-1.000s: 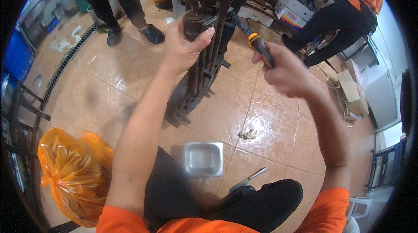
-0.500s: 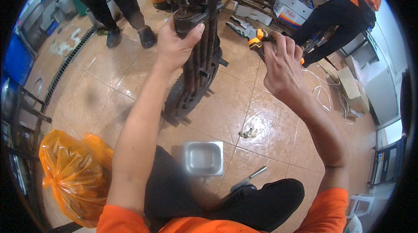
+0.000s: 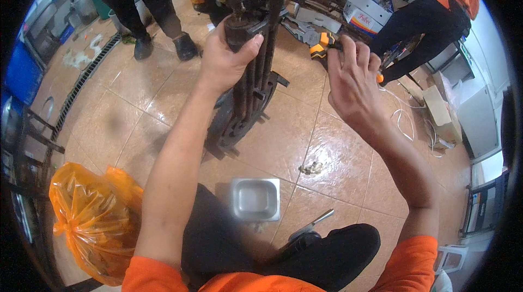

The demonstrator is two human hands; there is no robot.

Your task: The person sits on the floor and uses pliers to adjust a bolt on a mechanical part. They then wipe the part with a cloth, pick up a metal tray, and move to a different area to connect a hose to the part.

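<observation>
A dark cast-iron gas burner (image 3: 251,82) with parallel pipes and a round ring at its lower end stands on edge on the floor. My left hand (image 3: 231,60) is closed round its upper part, with the thumb pressed on the front. In my right hand (image 3: 354,76) are pliers (image 3: 322,45) with yellow and black handles, the fingers wrapped round them. Their grey jaws point left and lie close to the burner's pipes; whether they touch cannot be made out.
A steel pan (image 3: 255,199), a cleaver (image 3: 311,225) and a small heap of debris (image 3: 310,168) lie on the tiled floor. At left sits a tied orange bag (image 3: 92,221). Co-workers' legs (image 3: 158,8) stand beyond, with another person (image 3: 430,19) at right near a white box (image 3: 366,14).
The burner's top has shifted slightly right and down in my left hand. The pliers have turned a little, and their jaws now appear nearer the burner.
</observation>
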